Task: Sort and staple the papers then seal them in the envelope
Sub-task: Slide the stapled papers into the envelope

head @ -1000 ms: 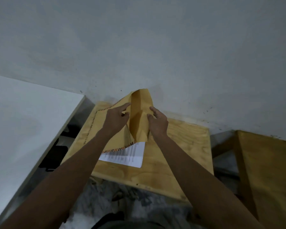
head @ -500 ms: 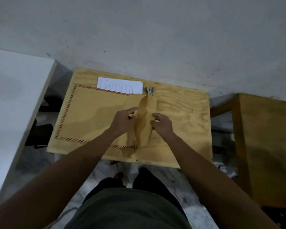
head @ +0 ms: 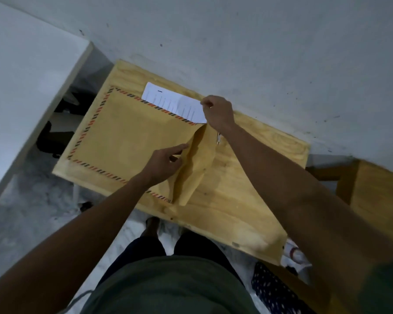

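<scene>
Left grip (head: 166,163) flat with fingers extended, right grip (head: 218,113) curled, pinching, arm outstretched.

The envelope (head: 132,137) is covering most of the paper (head: 170,102); its print is blurring beyond reading. The right hand (head: 218,113) is hiding the paper's corner and most of a pen-like object (head: 218,138).
</scene>
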